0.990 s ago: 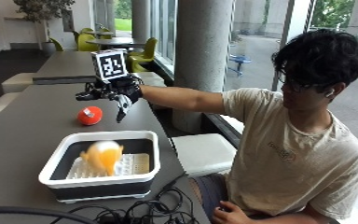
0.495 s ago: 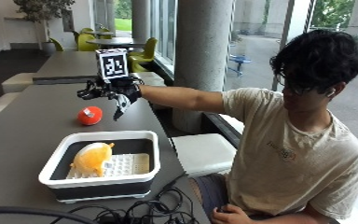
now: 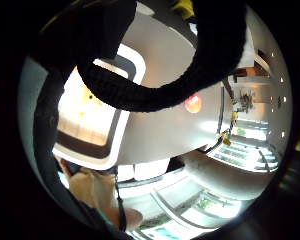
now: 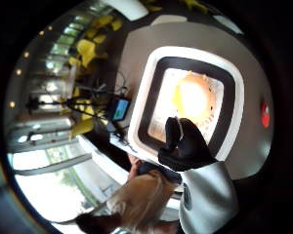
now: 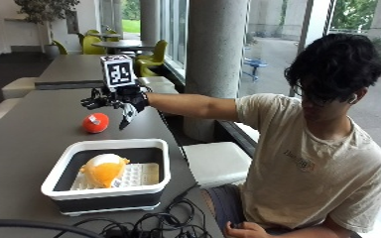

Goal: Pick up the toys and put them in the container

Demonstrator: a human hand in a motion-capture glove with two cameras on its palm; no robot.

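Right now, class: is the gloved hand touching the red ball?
Apart. The outside view shows the hand raised above the table, with bare tabletop between its open fingers and the red ball.

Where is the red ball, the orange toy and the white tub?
red ball (image 5: pixel 95 123), outside view, middle of the ball on the table.
orange toy (image 5: pixel 103 169), outside view, its rounded top, inside the tub.
white tub (image 5: pixel 165 171), outside view, its white rim on the side nearest the person.
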